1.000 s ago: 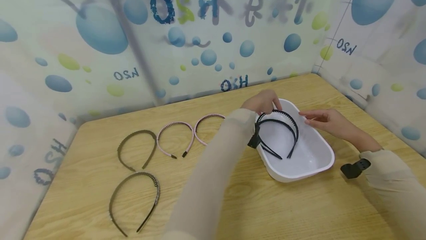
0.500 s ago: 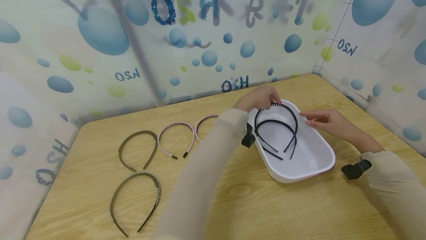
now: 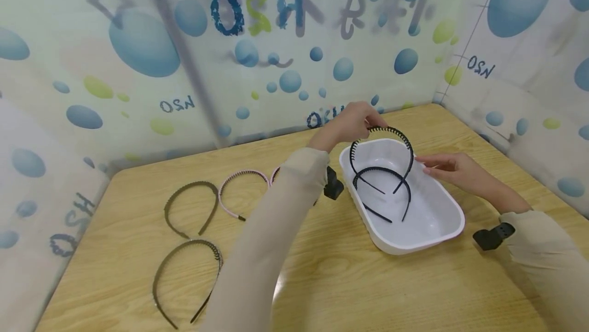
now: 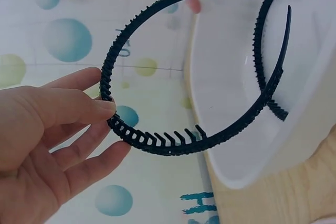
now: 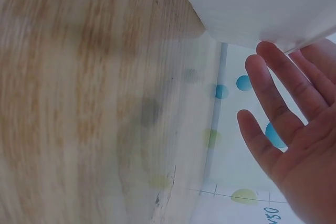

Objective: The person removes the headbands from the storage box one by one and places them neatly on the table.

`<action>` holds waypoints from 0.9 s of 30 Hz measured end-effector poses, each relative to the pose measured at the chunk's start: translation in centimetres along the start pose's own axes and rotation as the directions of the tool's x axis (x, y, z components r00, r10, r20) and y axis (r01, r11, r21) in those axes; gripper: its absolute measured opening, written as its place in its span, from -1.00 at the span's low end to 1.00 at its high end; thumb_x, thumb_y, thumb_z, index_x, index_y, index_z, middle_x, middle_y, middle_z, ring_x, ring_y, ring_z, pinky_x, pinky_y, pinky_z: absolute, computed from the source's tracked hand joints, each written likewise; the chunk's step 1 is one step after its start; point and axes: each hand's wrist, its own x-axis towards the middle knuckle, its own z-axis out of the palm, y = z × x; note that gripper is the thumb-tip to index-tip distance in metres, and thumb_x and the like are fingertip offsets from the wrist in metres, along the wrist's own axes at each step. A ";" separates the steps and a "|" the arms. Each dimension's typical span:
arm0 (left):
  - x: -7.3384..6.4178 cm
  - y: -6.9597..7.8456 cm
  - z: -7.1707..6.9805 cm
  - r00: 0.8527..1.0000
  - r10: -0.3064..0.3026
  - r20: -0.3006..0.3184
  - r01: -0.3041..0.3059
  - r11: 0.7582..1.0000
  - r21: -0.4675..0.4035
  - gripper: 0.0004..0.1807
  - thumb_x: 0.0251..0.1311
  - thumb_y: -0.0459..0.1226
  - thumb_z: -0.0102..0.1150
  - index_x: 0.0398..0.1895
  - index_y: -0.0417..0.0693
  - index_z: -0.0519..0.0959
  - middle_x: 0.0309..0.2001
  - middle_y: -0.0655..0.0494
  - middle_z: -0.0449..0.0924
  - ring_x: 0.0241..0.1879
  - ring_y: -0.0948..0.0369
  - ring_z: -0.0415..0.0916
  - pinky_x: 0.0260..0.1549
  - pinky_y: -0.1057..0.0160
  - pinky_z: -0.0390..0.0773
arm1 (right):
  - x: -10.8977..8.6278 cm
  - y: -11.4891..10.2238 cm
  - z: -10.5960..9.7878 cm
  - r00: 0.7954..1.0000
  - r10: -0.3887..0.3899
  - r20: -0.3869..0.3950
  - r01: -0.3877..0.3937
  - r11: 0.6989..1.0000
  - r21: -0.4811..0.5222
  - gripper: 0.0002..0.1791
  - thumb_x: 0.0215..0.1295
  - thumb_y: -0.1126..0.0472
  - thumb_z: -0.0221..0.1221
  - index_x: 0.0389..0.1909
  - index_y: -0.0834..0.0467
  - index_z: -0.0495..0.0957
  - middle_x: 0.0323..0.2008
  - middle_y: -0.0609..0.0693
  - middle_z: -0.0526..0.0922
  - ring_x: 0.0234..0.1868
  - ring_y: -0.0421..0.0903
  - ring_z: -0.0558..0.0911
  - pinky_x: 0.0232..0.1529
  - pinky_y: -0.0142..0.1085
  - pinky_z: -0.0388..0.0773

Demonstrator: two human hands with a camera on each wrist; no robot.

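Note:
My left hand (image 3: pixel 352 123) pinches the top of a black toothed headband (image 3: pixel 407 142) between thumb and fingers, holding it above the back end of a white plastic tub (image 3: pixel 428 222). In the left wrist view the thumb lies over the band (image 4: pixel 170 149), whose comb teeth point inward. A second black headband (image 3: pixel 382 169) lies inside the tub, crossed by the tips of the held one. My right hand (image 3: pixel 455 169) is at the tub's right rim. The right wrist view shows its fingers (image 5: pixel 270 90) extended, the tips against the tub's outer wall (image 5: pixel 262 9).
On the wooden table (image 3: pixel 349 281) to the left lie a dark headband (image 3: pixel 189 183), a dark one with a decorated side (image 3: pixel 156 282), and a pink headband (image 3: pixel 244 171). Another pink one is mostly hidden behind my left sleeve (image 3: pixel 267 229). A patterned wall sheet (image 3: pixel 202 142) backs the table.
My left hand has risen and moved slightly left, lifting the black headband up from the tub and apart from the other one. My right hand stays at the rim.

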 end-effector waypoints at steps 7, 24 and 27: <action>-1.3 0.4 -1.9 0.998 0.018 -0.055 -0.018 1.000 0.008 -0.51 0.07 -0.63 -0.07 -0.01 -0.05 0.60 0.00 0.13 0.55 -0.08 0.26 0.42 -0.22 0.46 0.39 | 0.0 0.2 0.1 1.000 -0.001 -0.002 0.001 1.000 0.005 -0.56 0.31 0.17 0.08 0.14 0.32 0.41 0.10 0.31 0.43 -0.17 -0.51 0.45 -0.25 -0.51 0.49; -5.8 1.6 -6.3 0.989 0.106 -0.107 -0.094 0.989 0.117 -0.54 0.10 -0.59 -0.01 0.00 -0.03 0.59 0.00 0.16 0.55 -0.01 0.24 0.45 -0.09 0.38 0.44 | -0.1 -0.1 0.1 1.000 0.014 -0.006 -0.014 1.000 -0.015 -0.56 0.31 0.19 0.09 0.15 0.31 0.41 0.10 0.31 0.44 -0.13 -0.34 0.51 -0.24 -0.52 0.49; -6.6 1.5 -6.9 0.988 0.113 -0.105 -0.099 0.987 0.127 -0.57 0.11 -0.57 0.00 0.00 -0.05 0.59 -0.02 0.15 0.56 -0.03 0.23 0.46 -0.09 0.36 0.44 | -0.2 0.0 0.2 1.000 0.005 -0.008 -0.005 1.000 -0.006 -0.56 0.31 0.19 0.08 0.15 0.32 0.41 0.10 0.31 0.44 -0.18 -0.49 0.46 -0.25 -0.53 0.48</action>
